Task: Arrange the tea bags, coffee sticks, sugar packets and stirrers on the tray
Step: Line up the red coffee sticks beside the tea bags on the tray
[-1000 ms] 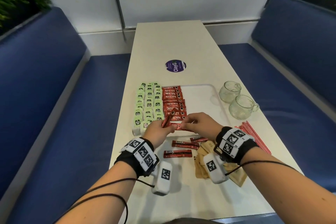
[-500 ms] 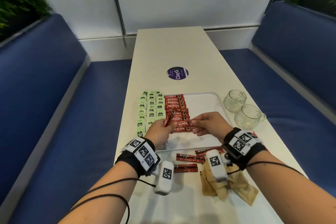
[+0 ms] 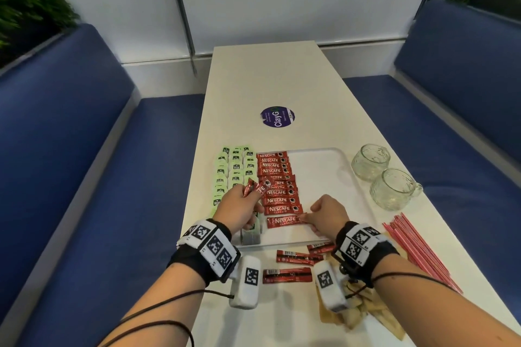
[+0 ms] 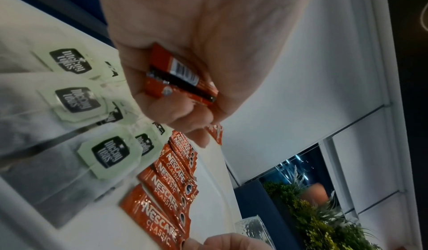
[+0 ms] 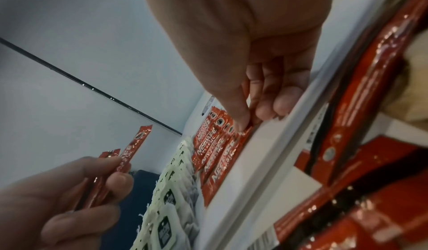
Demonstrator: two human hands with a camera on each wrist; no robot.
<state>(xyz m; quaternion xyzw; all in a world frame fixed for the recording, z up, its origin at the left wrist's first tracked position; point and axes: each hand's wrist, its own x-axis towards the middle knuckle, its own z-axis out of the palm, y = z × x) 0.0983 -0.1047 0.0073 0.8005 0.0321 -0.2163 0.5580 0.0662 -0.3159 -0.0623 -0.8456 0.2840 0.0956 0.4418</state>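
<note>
Tray (image 3: pixel 355 177) holds tea bags (image 3: pixel 235 169) (coffee sticks (image 3: pixel 277 177) beside).

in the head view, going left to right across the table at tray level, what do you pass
tea bags → row of coffee sticks → bare part of the tray → glass mugs

A long, cream-white rectangular table (image 3: pixel 270 79) runs between two blue upholstered benches. Lying directly on it: a white rectangular tray (image 3: pixel 355 177) with raised rim; two clear textured glass cups (image 3: pixel 394 189) just right of the tray; a fanned bundle of thin pink stirrers (image 3: pixel 417 251) at the near right; three loose red coffee sticks (image 3: pixel 287 275) before the tray's near edge; a heap of crumpled brown paper packets (image 3: pixel 363 315); a round purple sticker (image 3: pixel 277 116) further along.
</note>
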